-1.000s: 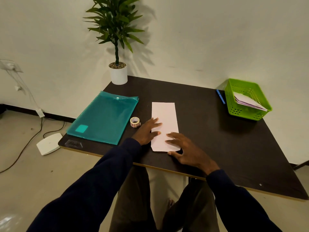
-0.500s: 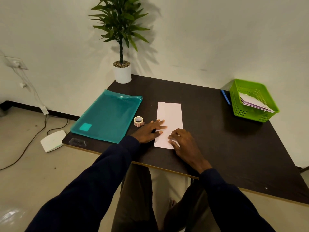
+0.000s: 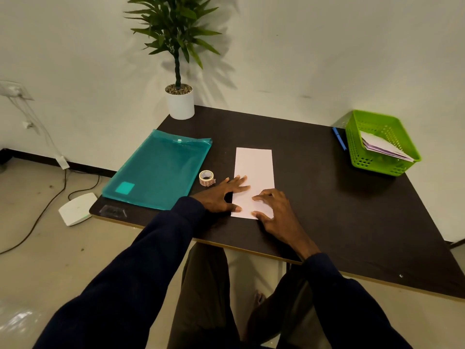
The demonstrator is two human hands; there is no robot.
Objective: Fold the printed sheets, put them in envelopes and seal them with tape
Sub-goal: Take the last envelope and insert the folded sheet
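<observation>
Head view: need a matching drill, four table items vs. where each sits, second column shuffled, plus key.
1. tape roll
2. green basket
3. teal folder
4. potted plant

A. far-left corner of the table, by the wall
B. far right side, papers inside
C. flat along the left edge
D. between the teal folder and the left hand

Pairs: 1-D, 2-B, 3-C, 4-A

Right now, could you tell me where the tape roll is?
In the head view, the tape roll sits left of centre, between the teal folder and the left hand.
</observation>
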